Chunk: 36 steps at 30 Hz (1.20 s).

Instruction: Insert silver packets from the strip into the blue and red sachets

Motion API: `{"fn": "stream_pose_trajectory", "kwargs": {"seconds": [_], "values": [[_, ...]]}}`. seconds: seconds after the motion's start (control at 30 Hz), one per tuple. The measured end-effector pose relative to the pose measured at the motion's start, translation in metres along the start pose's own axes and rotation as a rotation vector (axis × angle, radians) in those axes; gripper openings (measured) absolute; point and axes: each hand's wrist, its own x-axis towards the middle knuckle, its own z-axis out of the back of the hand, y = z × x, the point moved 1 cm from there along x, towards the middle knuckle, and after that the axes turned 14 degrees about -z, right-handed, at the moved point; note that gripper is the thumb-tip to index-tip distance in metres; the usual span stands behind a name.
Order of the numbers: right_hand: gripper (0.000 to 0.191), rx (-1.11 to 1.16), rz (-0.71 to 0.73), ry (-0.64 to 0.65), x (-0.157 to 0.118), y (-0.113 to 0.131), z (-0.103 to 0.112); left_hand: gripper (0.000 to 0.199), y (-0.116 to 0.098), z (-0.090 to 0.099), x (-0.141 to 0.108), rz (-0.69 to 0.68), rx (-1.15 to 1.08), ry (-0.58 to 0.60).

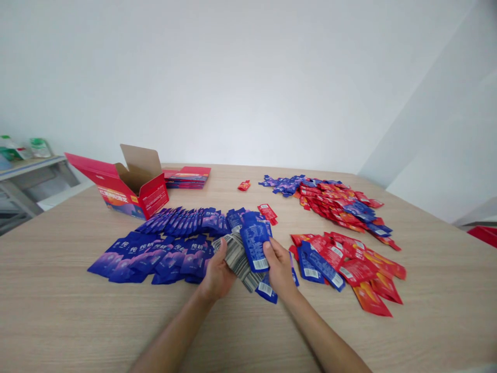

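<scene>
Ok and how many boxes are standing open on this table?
1: the red box, on the left beside the flat red stack. A red thing at the right edge is cut off, so I can't rule out another.

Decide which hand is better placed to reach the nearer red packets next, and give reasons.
Right, probably: the right hand is closer to those red packets; the left hand is farther off, gripping the striped bundle. The right would likely need to set down its blue packet first.

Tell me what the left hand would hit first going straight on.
Past the grey striped stack the left hand holds, probably the flat blue pouch in the right hand, though depth is unclear.
</scene>
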Motion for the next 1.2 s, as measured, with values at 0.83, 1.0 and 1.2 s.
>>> {"fn": "stream_pose_trajectory", "kwargs": {"seconds": [0.83, 1.0, 1.2], "values": [[0.093, -1.231, 1.010, 0.280, -0.012, 0.011, -0.007, 0.063, -0.007, 0.012, -0.001, -0.027, -0.061, -0.008], [0.068, -1.280, 1.015, 0.325, -0.022, 0.005, -0.018, 0.046, -0.033, 0.012, 0.003, -0.063, -0.068, -0.082], [0.056, -1.247, 1.061, 0.192, -0.031, 0.001, -0.028, 0.065, -0.040, 0.003, 0.004, -0.055, -0.101, -0.087]]}}
